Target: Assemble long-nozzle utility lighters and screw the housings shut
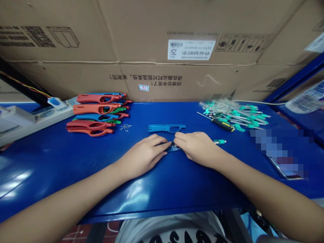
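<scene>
At the middle of the blue table, my left hand (146, 153) and my right hand (199, 148) meet over a blue casing half (173, 150), mostly covered by my fingers. The fingers of my left hand press on its left part. My right fingers are pinched together at a small metal piece on it. A metal tube with a green tip (220, 142) sticks out to the right from behind my right hand. Just behind the hands lies another blue casing half (165, 128), open side up.
Stacked coloured casings (95, 116) lie at left, beside small screws (125, 127) and a power strip (45, 116). At right are green-tipped metal parts (243, 116), a screwdriver (222, 125) and a phone (286, 167). A cardboard box (146, 40) stands behind.
</scene>
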`<state>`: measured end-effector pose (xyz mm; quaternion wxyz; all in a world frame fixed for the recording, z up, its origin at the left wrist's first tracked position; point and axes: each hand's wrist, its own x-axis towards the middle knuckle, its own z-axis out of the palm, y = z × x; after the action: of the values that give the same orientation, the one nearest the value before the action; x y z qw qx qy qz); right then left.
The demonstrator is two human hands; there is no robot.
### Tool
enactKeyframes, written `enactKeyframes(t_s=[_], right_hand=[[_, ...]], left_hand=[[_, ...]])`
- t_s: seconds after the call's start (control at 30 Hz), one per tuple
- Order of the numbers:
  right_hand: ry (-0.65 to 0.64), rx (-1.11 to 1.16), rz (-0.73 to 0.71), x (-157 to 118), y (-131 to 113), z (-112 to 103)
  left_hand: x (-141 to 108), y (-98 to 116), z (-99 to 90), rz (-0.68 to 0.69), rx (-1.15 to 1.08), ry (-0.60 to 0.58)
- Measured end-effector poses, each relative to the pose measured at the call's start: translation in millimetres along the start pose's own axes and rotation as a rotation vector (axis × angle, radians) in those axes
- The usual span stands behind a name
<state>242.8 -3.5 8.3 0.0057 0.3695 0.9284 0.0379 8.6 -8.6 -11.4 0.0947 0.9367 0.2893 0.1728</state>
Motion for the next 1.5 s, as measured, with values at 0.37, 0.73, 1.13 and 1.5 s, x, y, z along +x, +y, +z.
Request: enactKeyframes(t_s=[0.37, 0.73, 1.13, 1.5], right_hand=[[0.106, 0.43, 0.129, -5.4, 9.7, 1.1], [0.144, 0.515, 0.171, -1.1, 10.9, 10.5], [0.089, 0.431, 0.201, -0.5, -1.1, 6.7], [-0.01, 0.496, 0.153, -13.3, 4.0, -7.6]], left_hand=[[2.1, 13.3, -11.6, -0.033, 0.163, -0.107], [-2.4, 7.5, -4.4, -0.034, 0.093, -0.034], [0.8, 13.3, -16.7, -0.052, 0.116, -0.126], [-8.2, 18.6, -13.7, -0.05, 0.289, -0.184]])
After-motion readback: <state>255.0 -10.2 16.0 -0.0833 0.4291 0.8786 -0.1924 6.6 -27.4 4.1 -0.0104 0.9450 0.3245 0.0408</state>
